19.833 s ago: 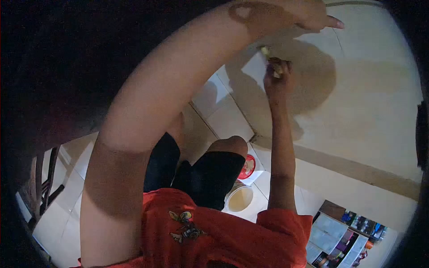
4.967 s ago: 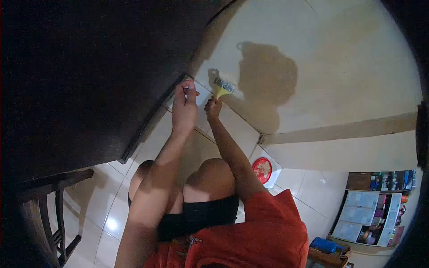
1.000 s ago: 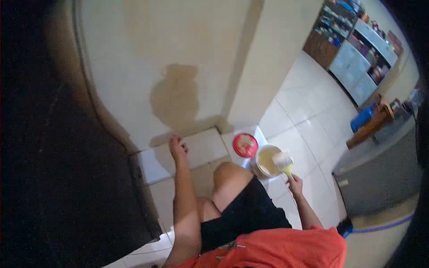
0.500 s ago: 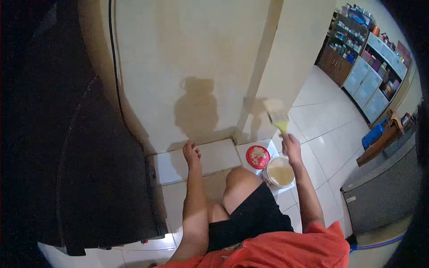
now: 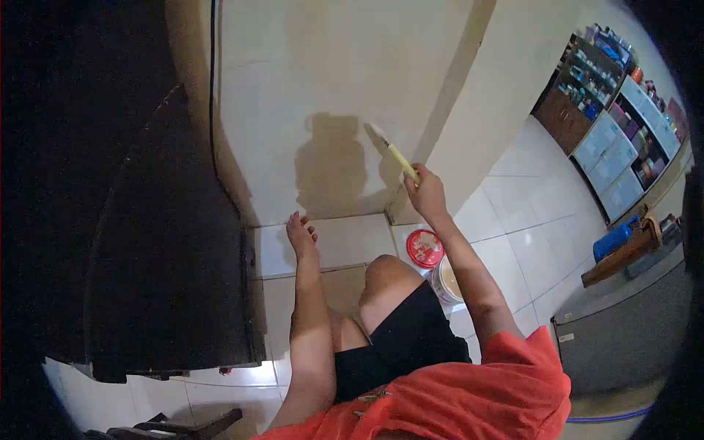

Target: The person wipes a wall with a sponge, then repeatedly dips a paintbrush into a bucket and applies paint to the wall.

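My right hand [image 5: 425,193] is wrapped round the yellow handle of a paintbrush [image 5: 400,158]. The brush is seen edge-on, its pale bristles up close to the cream wall [image 5: 271,95]. Held low by the foot of that wall, my left hand [image 5: 301,233] is open, its fingers loosely bent and nothing in them. Beside my right knee stands a tub of cream paint [image 5: 448,281], partly hidden by my right forearm. Its red lid [image 5: 425,248], smeared with paint, lies just behind it.
To the left rises a large dark panel [image 5: 169,242], with a black cable [image 5: 213,110] running down the wall beside it. A wall corner juts out at right. Farther right are a grey fridge-like cabinet [image 5: 623,345], a blue container [image 5: 612,242] and shelves [image 5: 623,139].
My right hand has carried the paintbrush from above the tub, up and left to the wall, turning it edge-on. My left hand has shifted slightly left. The view has turned a little.
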A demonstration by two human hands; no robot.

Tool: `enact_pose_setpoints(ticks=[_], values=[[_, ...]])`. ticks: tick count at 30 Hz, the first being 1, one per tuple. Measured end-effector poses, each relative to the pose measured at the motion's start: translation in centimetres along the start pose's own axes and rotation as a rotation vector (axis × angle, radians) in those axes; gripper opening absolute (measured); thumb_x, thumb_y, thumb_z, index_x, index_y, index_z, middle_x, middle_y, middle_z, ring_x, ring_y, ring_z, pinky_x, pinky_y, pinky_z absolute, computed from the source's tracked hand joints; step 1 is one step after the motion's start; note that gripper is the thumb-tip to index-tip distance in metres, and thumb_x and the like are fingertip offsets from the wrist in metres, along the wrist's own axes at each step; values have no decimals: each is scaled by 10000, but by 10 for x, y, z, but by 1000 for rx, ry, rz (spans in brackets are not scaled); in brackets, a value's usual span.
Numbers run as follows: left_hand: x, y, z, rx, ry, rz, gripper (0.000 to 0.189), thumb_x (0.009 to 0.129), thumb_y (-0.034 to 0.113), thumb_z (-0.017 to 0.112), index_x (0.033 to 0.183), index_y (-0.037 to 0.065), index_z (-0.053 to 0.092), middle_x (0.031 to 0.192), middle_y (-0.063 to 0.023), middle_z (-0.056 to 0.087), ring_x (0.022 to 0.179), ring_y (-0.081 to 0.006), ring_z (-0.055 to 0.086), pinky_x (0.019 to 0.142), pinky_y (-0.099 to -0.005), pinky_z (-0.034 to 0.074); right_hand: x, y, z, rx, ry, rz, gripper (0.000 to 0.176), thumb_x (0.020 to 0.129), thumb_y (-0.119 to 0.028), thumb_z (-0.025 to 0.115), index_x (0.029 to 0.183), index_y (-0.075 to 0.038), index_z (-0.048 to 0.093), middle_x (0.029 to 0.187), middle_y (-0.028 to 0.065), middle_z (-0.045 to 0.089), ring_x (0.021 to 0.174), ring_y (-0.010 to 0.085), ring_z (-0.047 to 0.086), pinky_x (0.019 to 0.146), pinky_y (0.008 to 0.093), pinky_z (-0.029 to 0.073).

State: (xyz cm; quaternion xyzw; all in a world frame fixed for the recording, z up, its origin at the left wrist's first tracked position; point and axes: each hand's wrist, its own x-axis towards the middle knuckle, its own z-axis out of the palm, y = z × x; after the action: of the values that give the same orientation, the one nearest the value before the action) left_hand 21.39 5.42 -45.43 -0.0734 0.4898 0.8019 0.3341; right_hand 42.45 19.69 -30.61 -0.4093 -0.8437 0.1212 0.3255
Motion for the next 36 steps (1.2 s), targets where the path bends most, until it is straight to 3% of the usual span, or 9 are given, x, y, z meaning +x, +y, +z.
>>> enact_pose_setpoints(ticks=[3,8,13,15,20,22,25,29,36], values=[[6,1,-2,-18,-3,-12,314,894,416,467,1103,183,491,854,19,521,579,-82,432,445,-224,335,25,-26,-25,-121,188,-215,273,819,-194,569,1054,-56,571,878,200,594,821,370,590,710,450,475],[0,-2,2,-20,-50,-29,329,902,435,456,1108,184,506,862,20,524,608,-80,441,482,-218,342,79,-110,-89,-307,369,-348,277,807,-120,539,1077,-62,569,855,196,579,755,362,603,669,445,493],[-7,-1,12,-26,-65,-38,353,924,425,426,1154,170,507,884,14,535,596,-81,434,468,-215,338,114,-127,-75,-545,391,-422,308,803,-90,496,1091,7,547,834,215,562,688,350,611,597,421,509],[-9,0,14,-16,-60,-45,367,936,408,411,1186,155,501,880,9,546,588,-84,431,459,-212,331,113,-117,-43,-559,339,-404,330,810,-90,478,1085,87,525,833,218,555,672,329,618,570,388,512],[-9,2,14,-5,-36,-44,377,935,410,414,1194,150,499,869,6,540,581,-82,421,456,-207,321,78,-59,52,-751,287,-469,362,791,-49,489,1113,116,503,826,197,559,669,282,633,544,362,523],[-6,0,10,3,-49,-39,364,929,423,412,1170,168,507,888,15,529,600,-83,428,476,-213,335,52,-48,66,-627,62,-290,303,787,-40,492,1059,84,539,831,196,566,697,298,637,561,365,527],[-5,1,5,-3,-56,-60,348,923,431,414,1148,185,514,907,21,516,620,-86,435,496,-217,348,23,-10,88,-621,-147,-290,215,781,-33,499,971,39,567,834,200,575,723,309,638,589,367,528],[2,2,3,-32,-40,-72,341,921,419,424,1149,182,514,902,17,513,616,-87,435,489,-216,340,32,1,67,-692,-157,-402,159,786,-72,509,926,-13,556,804,183,586,664,302,635,550,409,509],[-1,-3,7,-60,-57,-75,339,923,417,429,1143,174,514,879,14,516,600,-86,431,468,-216,323,151,-99,-61,-820,3,-556,143,723,-139,574,806,-35,628,762,163,644,690,312,641,593,443,495]])
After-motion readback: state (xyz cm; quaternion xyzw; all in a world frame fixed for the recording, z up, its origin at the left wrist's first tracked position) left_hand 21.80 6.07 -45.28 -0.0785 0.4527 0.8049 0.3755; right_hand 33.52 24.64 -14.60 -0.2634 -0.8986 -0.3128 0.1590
